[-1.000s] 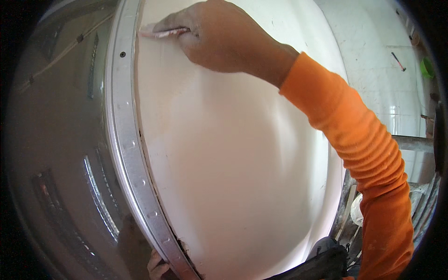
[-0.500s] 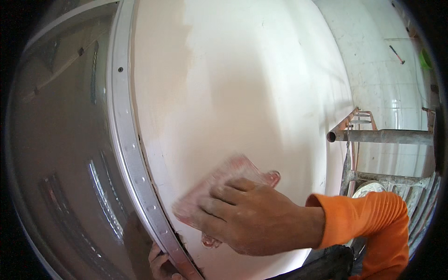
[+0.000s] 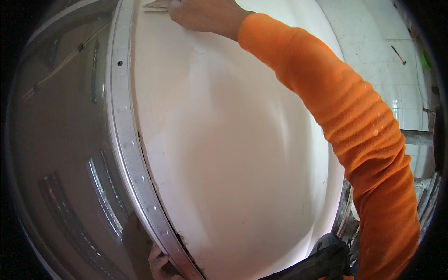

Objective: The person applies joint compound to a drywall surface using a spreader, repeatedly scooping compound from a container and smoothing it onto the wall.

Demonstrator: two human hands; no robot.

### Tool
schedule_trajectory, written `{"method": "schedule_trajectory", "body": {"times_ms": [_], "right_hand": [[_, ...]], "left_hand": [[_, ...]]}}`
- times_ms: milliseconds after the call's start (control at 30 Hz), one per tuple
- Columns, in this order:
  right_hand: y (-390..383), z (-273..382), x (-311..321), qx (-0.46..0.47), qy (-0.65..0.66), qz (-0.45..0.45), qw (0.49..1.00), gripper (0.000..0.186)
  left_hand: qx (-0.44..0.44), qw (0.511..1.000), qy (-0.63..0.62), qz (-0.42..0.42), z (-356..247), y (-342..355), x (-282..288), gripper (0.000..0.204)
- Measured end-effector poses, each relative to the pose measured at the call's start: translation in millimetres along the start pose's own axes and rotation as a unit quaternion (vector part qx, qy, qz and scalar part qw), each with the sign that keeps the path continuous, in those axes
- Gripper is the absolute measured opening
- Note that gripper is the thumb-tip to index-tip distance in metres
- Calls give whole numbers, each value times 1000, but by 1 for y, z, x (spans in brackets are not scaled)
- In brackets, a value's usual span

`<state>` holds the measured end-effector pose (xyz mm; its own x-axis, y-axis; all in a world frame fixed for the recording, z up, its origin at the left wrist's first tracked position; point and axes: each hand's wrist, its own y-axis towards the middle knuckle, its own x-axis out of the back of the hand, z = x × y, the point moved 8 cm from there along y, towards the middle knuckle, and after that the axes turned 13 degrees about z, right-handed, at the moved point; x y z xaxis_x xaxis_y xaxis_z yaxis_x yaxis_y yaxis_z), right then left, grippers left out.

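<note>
My right hand (image 3: pixel 205 14) grips one flat tool (image 3: pixel 155 7) at eleven o'clock, seemingly light and stiff, best held by its three-o'clock end; left hand (image 3: pixel 159 262), seven o'clock, grasp unclear

And there, the top edge crops the bare right hand (image 3: pixel 205 15), which hides part of a flat, pale tool (image 3: pixel 156 8)!

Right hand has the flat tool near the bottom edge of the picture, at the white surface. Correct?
Not the bottom edge: the head view shows the right hand near the top edge, with the flat tool, at the white surface.
</note>
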<state>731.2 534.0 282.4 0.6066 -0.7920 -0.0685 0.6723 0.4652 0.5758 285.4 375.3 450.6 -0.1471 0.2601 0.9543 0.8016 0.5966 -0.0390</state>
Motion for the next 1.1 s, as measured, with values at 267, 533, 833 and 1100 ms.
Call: {"method": "schedule_trajectory", "body": {"times_ms": [267,533,833,1100], "right_hand": [[-9,17,-9,105,9,-1,994,27],[-74,70,-10,52,-29,95,994,19],[-222,178,-5,156,78,167,970,28],[-208,139,28,-26,206,167,964,40]], "left_hand": [[13,1000,18,9,-7,-4,1,59],[18,999,38,16,-20,-3,0,60],[25,999,32,5,-16,-6,-1,60],[60,995,80,-16,-23,-20,4,60]]}}
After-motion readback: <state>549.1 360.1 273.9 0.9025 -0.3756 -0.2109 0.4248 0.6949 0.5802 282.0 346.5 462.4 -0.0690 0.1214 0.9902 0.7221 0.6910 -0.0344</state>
